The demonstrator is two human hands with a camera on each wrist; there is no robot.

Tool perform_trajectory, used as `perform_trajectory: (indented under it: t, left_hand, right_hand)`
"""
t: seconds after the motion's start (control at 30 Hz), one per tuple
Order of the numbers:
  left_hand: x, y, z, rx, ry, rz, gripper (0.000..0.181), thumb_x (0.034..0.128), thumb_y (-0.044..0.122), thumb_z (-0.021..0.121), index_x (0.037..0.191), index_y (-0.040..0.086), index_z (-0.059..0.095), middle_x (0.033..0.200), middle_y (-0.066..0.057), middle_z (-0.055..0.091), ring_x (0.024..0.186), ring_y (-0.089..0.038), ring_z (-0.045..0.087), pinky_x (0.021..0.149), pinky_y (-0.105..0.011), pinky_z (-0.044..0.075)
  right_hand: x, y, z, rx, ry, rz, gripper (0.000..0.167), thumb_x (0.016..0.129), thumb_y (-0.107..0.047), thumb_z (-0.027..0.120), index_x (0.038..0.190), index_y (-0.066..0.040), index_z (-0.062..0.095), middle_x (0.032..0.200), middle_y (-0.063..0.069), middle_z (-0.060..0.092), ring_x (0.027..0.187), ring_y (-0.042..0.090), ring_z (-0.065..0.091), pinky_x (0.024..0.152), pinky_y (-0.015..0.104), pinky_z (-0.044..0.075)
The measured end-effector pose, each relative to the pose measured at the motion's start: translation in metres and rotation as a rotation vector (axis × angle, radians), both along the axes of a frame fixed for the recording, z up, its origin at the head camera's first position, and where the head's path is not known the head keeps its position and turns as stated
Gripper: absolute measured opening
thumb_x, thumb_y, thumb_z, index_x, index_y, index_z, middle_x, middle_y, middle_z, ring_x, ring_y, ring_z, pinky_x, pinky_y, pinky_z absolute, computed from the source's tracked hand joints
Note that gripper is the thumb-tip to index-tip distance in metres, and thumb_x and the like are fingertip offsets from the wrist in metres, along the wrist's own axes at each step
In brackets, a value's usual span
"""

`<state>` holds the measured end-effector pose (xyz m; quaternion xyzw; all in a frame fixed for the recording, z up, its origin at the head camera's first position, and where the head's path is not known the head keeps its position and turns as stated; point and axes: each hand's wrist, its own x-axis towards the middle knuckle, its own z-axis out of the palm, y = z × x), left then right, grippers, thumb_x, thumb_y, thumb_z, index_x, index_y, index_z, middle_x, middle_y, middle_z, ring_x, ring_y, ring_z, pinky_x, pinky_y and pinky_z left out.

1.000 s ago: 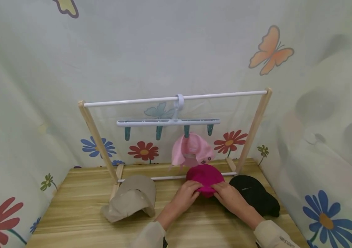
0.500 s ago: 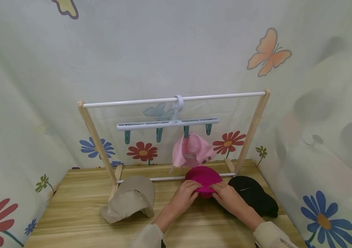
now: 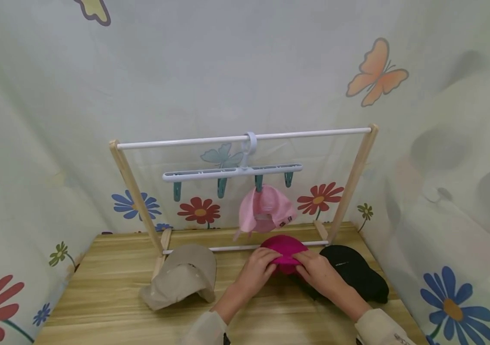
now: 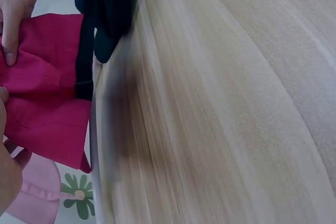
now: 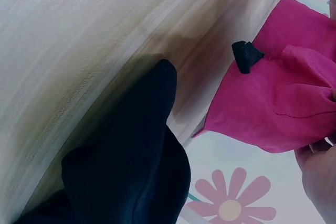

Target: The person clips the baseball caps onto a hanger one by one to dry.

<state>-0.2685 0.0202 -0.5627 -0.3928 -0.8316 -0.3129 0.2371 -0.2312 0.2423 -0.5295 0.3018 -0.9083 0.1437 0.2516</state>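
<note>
In the head view a magenta cap is held between my two hands, just above the wooden table. My left hand pinches its left side and my right hand its right side, thumbs underneath. The left wrist view shows the cap's fabric with a black strap along its edge. Above and behind it a pink cap hangs from a green clip on a white clip hanger. Beside my right hand lies a black cap; a beige cap lies to the left.
A rack with wooden posts and a white top rod carries the hanger. More green clips hang from it with nothing in them. The wooden table meets a flower-printed curtain behind and at both sides.
The magenta cap has come down slightly in both hands, its crown tipping lower. The hanger has turned a little on the rod. The beige and black caps have stayed put.
</note>
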Motion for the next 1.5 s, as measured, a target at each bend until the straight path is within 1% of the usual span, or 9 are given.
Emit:
perform_trajectory:
  t: [0.3, 0.43, 0.57, 0.73, 0.9, 1.03, 1.27, 1.37, 1.5]
  left_hand:
    - [0.001, -0.003, 0.004, -0.006, 0.016, 0.039, 0.023, 0.0916, 0.005, 0.071, 0.114, 0.010, 0.076, 0.104, -0.001, 0.076, 0.101, -0.019, 0.068, 0.097, -0.035, 0.053]
    - [0.001, -0.004, 0.006, -0.001, -0.003, 0.043, 0.023, 0.0921, 0.005, 0.071, 0.115, 0.010, 0.075, 0.105, -0.001, 0.076, 0.101, -0.018, 0.069, 0.099, -0.035, 0.053]
    - [0.003, -0.007, 0.011, 0.011, -0.034, 0.052, 0.022, 0.0914, 0.005, 0.072, 0.112, 0.010, 0.075, 0.105, -0.002, 0.075, 0.101, -0.018, 0.069, 0.097, -0.034, 0.054]
    - [0.005, -0.009, 0.017, 0.039, -0.088, 0.061, 0.017, 0.0922, 0.007, 0.072, 0.108, 0.011, 0.076, 0.104, -0.002, 0.075, 0.100, -0.017, 0.070, 0.091, -0.031, 0.056]
    - [0.005, -0.010, 0.019, 0.060, -0.070, 0.068, 0.015, 0.0915, 0.006, 0.073, 0.105, 0.010, 0.076, 0.103, -0.003, 0.075, 0.099, -0.016, 0.071, 0.088, -0.030, 0.058]
    - [0.005, -0.012, 0.021, 0.073, -0.058, 0.056, 0.015, 0.0910, 0.005, 0.074, 0.106, 0.009, 0.076, 0.104, -0.004, 0.076, 0.099, -0.017, 0.072, 0.088, -0.030, 0.058]
    - [0.006, -0.016, 0.026, 0.104, -0.075, 0.031, 0.014, 0.0932, 0.005, 0.072, 0.106, 0.009, 0.076, 0.104, -0.003, 0.076, 0.100, -0.014, 0.072, 0.087, -0.028, 0.058]
    - [0.008, -0.017, 0.030, 0.116, -0.078, 0.042, 0.015, 0.0928, 0.005, 0.073, 0.106, 0.009, 0.077, 0.102, -0.004, 0.076, 0.096, -0.015, 0.072, 0.084, -0.029, 0.059]
    - [0.010, -0.018, 0.036, 0.120, -0.077, 0.064, 0.015, 0.0931, 0.006, 0.072, 0.107, 0.009, 0.077, 0.098, -0.004, 0.076, 0.091, -0.013, 0.072, 0.080, -0.028, 0.059]
  right_hand:
    - [0.003, -0.005, 0.006, -0.029, -0.029, -0.004, 0.025, 0.082, 0.000, 0.082, 0.105, -0.004, 0.072, 0.098, 0.008, 0.073, 0.087, 0.020, 0.072, 0.070, 0.035, 0.061]
    - [0.004, -0.006, 0.009, -0.040, -0.019, 0.004, 0.025, 0.082, 0.000, 0.082, 0.106, -0.004, 0.073, 0.099, 0.007, 0.073, 0.087, 0.018, 0.072, 0.069, 0.034, 0.061]
    - [0.004, -0.008, 0.012, -0.048, -0.015, 0.006, 0.026, 0.083, 0.000, 0.081, 0.107, -0.004, 0.073, 0.101, 0.008, 0.074, 0.089, 0.019, 0.073, 0.070, 0.035, 0.061]
    - [0.004, -0.009, 0.016, -0.064, -0.044, -0.004, 0.025, 0.084, -0.001, 0.080, 0.109, -0.005, 0.074, 0.101, 0.008, 0.074, 0.091, 0.021, 0.072, 0.073, 0.037, 0.061]
    - [0.003, -0.011, 0.019, -0.078, -0.047, -0.013, 0.025, 0.086, -0.002, 0.079, 0.110, -0.007, 0.074, 0.102, 0.007, 0.074, 0.092, 0.020, 0.071, 0.074, 0.038, 0.061]
    - [0.003, -0.011, 0.021, -0.094, -0.058, -0.016, 0.024, 0.087, -0.002, 0.078, 0.109, -0.007, 0.074, 0.102, 0.007, 0.074, 0.093, 0.020, 0.071, 0.075, 0.039, 0.061]
    - [0.002, -0.013, 0.024, -0.097, -0.025, 0.001, 0.022, 0.087, -0.001, 0.077, 0.108, -0.006, 0.073, 0.102, 0.008, 0.074, 0.095, 0.021, 0.071, 0.077, 0.040, 0.061]
    - [0.002, -0.015, 0.026, -0.099, -0.010, 0.008, 0.021, 0.088, -0.002, 0.076, 0.109, -0.004, 0.073, 0.103, 0.009, 0.074, 0.095, 0.023, 0.071, 0.078, 0.041, 0.061]
    - [0.001, -0.018, 0.030, -0.116, -0.026, 0.008, 0.019, 0.089, -0.003, 0.075, 0.108, -0.004, 0.073, 0.103, 0.010, 0.074, 0.095, 0.023, 0.071, 0.079, 0.042, 0.060]
